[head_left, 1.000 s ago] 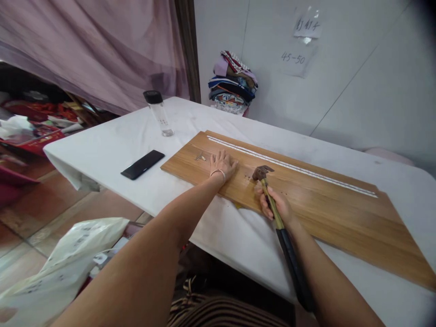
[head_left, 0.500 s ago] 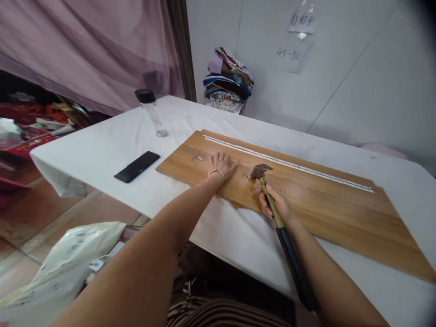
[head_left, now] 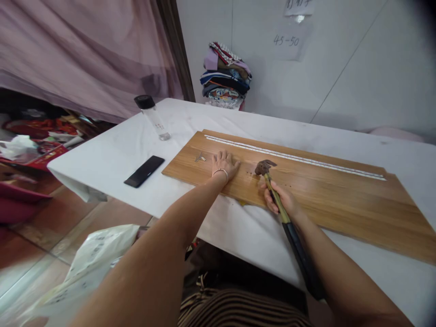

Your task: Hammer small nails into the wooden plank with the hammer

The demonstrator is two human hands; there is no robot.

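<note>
Rust-brown at its head, the hammer (head_left: 285,220) slants from the centre of the frame toward the lower right, gripped by the right hand (head_left: 279,200), whose fingers curl around the yellowish handle just below the head. Whether the head touches the wooden board (head_left: 347,204) beneath it, I cannot tell. Left of it, mid-frame, the left hand (head_left: 225,164) is spread palm down on the board, a bracelet (head_left: 221,170) at the wrist. Small dark marks (head_left: 250,172) dot the wood between that hand and the hammer head.

A hammer stroke drifting left could catch the spread thumb, since it lies near the head; gripped so high, the long black end might also knock the right forearm. Just left of the left hand lie slim metal pieces (head_left: 200,157), probably nails; a jolt to the board could scatter them.

Two pale measuring strips (head_left: 296,159) run along the board's far edge. Under it, the cloth-covered tabletop (head_left: 238,240) might let the board slide if the left hand pressed too lightly. Left of the board are a dark phone (head_left: 145,171) and, farther back, a bottle (head_left: 153,118), tall enough that hard shaking could topple it.
</note>
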